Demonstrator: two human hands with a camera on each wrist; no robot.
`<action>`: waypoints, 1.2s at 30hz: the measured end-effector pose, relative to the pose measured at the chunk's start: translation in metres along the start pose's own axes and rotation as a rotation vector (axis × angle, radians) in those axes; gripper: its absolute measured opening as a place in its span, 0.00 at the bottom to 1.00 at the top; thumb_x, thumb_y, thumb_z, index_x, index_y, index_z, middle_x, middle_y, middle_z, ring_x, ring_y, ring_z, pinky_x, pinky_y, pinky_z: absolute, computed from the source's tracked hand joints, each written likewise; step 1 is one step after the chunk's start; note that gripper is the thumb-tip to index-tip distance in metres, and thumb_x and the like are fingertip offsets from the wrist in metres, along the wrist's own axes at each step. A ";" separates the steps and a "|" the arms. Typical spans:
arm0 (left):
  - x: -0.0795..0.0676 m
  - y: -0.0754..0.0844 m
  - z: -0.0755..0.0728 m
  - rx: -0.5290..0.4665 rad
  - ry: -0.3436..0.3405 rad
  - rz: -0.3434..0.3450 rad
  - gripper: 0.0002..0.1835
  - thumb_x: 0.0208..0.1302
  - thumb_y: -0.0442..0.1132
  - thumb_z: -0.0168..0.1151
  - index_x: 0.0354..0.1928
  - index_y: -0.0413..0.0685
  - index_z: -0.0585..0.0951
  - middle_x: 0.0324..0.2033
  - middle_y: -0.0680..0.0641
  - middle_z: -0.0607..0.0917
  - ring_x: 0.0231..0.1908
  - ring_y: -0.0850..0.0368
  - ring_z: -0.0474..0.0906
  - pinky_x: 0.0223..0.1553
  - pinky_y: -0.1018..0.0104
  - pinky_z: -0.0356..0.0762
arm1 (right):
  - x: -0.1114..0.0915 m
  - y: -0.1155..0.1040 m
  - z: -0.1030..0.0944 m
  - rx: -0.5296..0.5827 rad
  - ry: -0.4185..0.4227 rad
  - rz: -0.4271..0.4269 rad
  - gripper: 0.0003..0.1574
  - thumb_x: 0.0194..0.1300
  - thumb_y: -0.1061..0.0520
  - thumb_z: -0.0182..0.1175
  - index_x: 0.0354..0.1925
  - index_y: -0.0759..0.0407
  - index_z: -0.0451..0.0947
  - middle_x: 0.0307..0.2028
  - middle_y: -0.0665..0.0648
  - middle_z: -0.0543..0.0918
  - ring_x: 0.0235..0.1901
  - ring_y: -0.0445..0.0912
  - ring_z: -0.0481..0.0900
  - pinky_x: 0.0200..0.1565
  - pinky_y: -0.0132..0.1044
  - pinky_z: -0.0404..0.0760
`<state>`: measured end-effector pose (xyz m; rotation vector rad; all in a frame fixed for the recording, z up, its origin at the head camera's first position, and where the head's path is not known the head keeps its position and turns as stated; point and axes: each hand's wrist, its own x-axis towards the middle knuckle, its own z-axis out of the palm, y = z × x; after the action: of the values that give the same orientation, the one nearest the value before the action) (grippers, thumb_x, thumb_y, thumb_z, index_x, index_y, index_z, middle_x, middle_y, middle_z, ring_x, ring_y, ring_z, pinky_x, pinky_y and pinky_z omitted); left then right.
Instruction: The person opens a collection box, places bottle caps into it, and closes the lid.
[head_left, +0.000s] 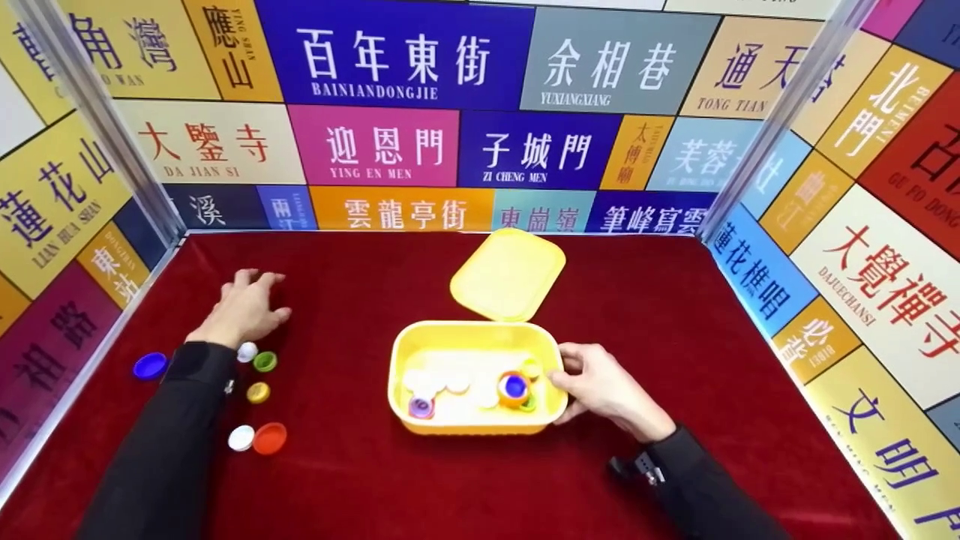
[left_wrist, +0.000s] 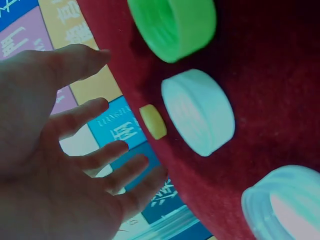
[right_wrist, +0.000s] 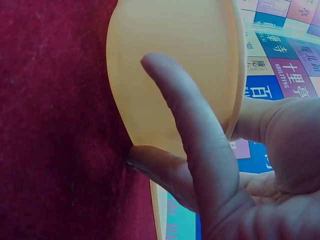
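Tall panels of street-name signs (head_left: 397, 56) wall in the whole corner, and inside them spreads a desk (head_left: 360, 487) covered in deep red cloth. Taking the yellow box (head_left: 480, 429) near its middle as the centre of a clock, with twelve away from the person, I see the matching yellow lid (head_left: 508, 276) lying flat just past twelve, close against the box's far rim. The right hand (head_left: 600, 382) is at three o'clock, its fingers grasping the box by its end wall. The left hand (head_left: 244, 307) hovers at about ten, its fingers spread and released, holding nothing, with a scatter of small caps near its wrist. Largest among these are a blue cap (head_left: 152, 366) out at nine, beyond the dark sleeve (head_left: 172, 427), and a red-orange cap (head_left: 270, 439) between eight and nine, beside a white cap (head_left: 241, 437). Then come a green cap (head_left: 265, 361) and a yellow cap (head_left: 259, 392), both around nine, and a small white piece (head_left: 247, 352) next to the green one. Within the box, an orange piece (head_left: 505, 398) with a blue one in it sits towards four, a purple cap (head_left: 421, 407) towards eight, and pale caps (head_left: 457, 383) lie between, washed out by glare.
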<state>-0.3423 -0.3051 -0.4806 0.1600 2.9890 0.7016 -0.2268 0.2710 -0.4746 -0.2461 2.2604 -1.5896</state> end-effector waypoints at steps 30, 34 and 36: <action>0.002 0.003 -0.002 0.052 0.105 0.170 0.10 0.74 0.27 0.68 0.52 0.29 0.90 0.51 0.24 0.90 0.54 0.25 0.83 0.66 0.28 0.84 | 0.001 -0.002 0.000 -0.005 0.004 0.015 0.26 0.84 0.64 0.63 0.74 0.70 0.79 0.65 0.73 0.90 0.43 0.64 0.98 0.37 0.54 0.99; -0.006 0.018 0.004 0.034 0.175 0.244 0.10 0.73 0.27 0.70 0.52 0.31 0.91 0.49 0.26 0.90 0.51 0.28 0.84 0.61 0.32 0.87 | 0.000 -0.001 0.000 -0.008 -0.001 0.012 0.26 0.84 0.64 0.63 0.74 0.71 0.79 0.65 0.73 0.90 0.44 0.65 0.98 0.37 0.54 0.99; -0.011 0.028 0.006 0.023 0.208 0.290 0.10 0.72 0.26 0.71 0.52 0.32 0.92 0.48 0.27 0.90 0.49 0.30 0.85 0.58 0.34 0.87 | -0.001 -0.001 -0.001 -0.007 -0.003 0.011 0.26 0.84 0.64 0.62 0.74 0.71 0.79 0.65 0.74 0.90 0.44 0.66 0.98 0.37 0.54 0.99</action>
<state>-0.3288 -0.2790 -0.4736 0.5649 3.2089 0.7508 -0.2264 0.2716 -0.4736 -0.2381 2.2614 -1.5751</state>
